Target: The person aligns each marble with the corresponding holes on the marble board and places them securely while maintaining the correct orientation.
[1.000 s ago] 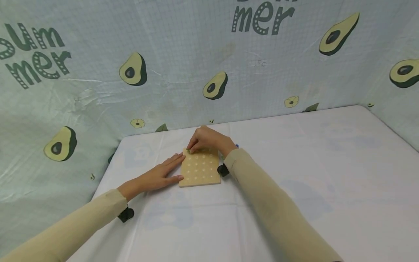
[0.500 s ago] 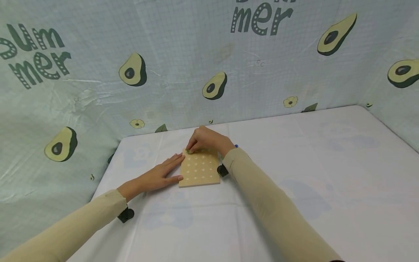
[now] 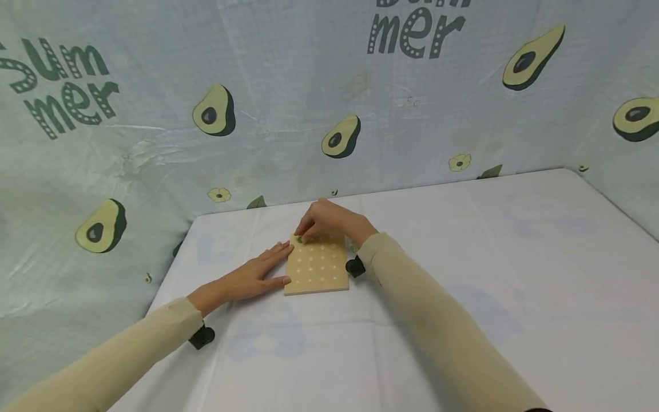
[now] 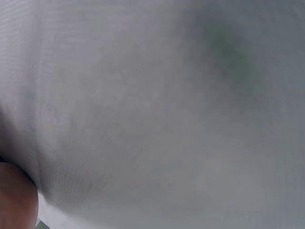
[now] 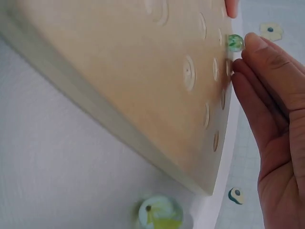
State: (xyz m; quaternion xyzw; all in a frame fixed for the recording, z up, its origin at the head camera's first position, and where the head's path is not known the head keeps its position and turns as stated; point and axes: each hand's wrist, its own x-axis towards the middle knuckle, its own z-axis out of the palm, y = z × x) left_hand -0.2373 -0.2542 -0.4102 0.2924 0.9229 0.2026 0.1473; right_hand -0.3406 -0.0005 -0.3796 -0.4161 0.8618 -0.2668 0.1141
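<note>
Fingers of the right hand (image 3: 329,223) are curled over the far-left corner of the wooden board (image 3: 316,268), fingertips touching a green marble (image 5: 234,43) seated in a dimple. Left hand (image 3: 254,274) is laid flat, fingers straight, against the board's left edge.

long beige sleeves (image 3: 422,320), bare hands, black wrist-mounted cameras (image 3: 355,266)
</note>
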